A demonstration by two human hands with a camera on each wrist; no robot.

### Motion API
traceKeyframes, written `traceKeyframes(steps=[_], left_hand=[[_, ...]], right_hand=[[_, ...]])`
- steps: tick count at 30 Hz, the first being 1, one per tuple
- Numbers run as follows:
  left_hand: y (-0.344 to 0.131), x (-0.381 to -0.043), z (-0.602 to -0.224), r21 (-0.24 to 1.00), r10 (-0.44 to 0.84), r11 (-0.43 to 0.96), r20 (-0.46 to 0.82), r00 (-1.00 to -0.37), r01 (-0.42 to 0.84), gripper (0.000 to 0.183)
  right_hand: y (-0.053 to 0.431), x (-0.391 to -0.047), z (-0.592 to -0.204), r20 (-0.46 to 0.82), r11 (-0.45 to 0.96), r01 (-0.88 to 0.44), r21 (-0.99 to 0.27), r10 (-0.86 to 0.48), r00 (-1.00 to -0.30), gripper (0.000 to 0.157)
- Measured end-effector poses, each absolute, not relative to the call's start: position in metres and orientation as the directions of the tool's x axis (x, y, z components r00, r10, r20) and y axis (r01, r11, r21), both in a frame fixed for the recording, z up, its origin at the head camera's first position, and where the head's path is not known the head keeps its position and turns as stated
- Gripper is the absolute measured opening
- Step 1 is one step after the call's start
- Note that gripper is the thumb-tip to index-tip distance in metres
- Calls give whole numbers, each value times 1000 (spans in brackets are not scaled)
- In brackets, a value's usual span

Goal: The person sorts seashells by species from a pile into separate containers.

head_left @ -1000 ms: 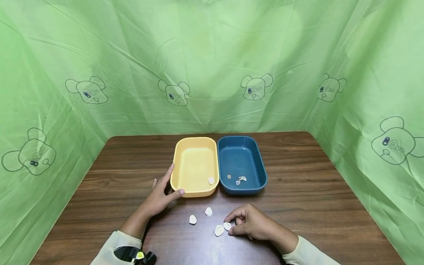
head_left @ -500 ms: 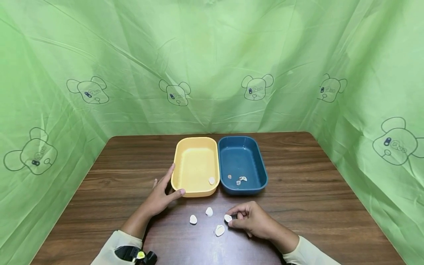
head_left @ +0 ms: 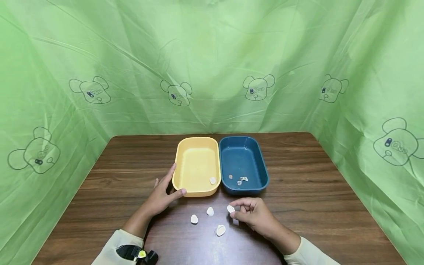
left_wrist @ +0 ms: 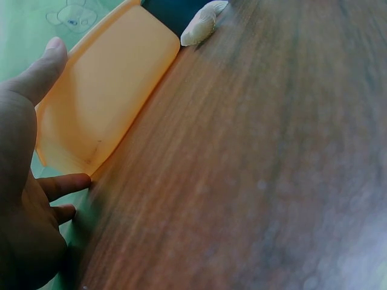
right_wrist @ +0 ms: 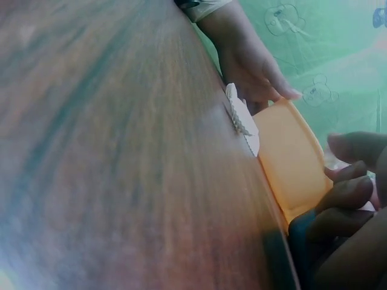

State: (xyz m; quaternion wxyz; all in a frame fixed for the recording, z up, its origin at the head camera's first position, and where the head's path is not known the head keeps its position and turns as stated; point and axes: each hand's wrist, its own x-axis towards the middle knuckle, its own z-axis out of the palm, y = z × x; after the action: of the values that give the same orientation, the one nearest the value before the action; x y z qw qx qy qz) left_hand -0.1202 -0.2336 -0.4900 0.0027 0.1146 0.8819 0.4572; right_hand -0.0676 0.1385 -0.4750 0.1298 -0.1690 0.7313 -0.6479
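Observation:
My right hand (head_left: pixel 257 216) pinches a small white seashell (head_left: pixel 230 209) between thumb and fingertips, in front of the blue tray (head_left: pixel 243 192). In the right wrist view its curled fingers (right_wrist: pixel 347 196) mostly hide that shell. My left hand (head_left: pixel 159 198) rests at the near left corner of the yellow tray (head_left: pixel 198 193), thumb by the front rim and straight fingers along the side. Three more white shells lie on the table: a left shell (head_left: pixel 194 219), a middle shell (head_left: pixel 210 211) and a near shell (head_left: pixel 220 230).
The two trays stand side by side on the brown wooden table (head_left: pixel 308 184). One pale shell (head_left: pixel 212 180) lies inside the yellow tray, and several small shells (head_left: pixel 243 179) lie in the blue one. A green curtain (head_left: pixel 212 66) with printed bear heads encloses the table's back and sides.
My right hand has lifted the pinched shell away from the near shell and moved it forward, toward the blue tray. The left hand stays at the yellow tray.

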Motion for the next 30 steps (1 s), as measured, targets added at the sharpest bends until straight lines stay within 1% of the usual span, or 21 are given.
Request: traceKeyframes(steps=[3,6,11,17,25,30], left_hand=[[-234,-121,-490,801,207,562,104,-973,205,106],[-234,-121,-491,799,206,565,107,-973,207,106],[-234,-121,-493,796,205,569,104,-973,205,106],[-234,-120,-494,800,201,566,101,-974,199,106],[-234,-120,-493,805,202,560,96,-975,196,106],[-234,-121,-492,806,201,558,99,-974,197,107]], right_hand=[[137,-67,-470,34,95,-76,-993,-379,-925,27],[134,-67,-465,58,102,-100,-990,-351,-935,25],[128,-69,-453,115,137,-167,-976,-324,-939,22],[116,-76,-438,139,168,-197,-966,-305,-942,22],[96,-90,-419,158,195,-213,-958,-264,-952,21],[83,-105,-408,159,194,-197,-961,-194,-968,22]])
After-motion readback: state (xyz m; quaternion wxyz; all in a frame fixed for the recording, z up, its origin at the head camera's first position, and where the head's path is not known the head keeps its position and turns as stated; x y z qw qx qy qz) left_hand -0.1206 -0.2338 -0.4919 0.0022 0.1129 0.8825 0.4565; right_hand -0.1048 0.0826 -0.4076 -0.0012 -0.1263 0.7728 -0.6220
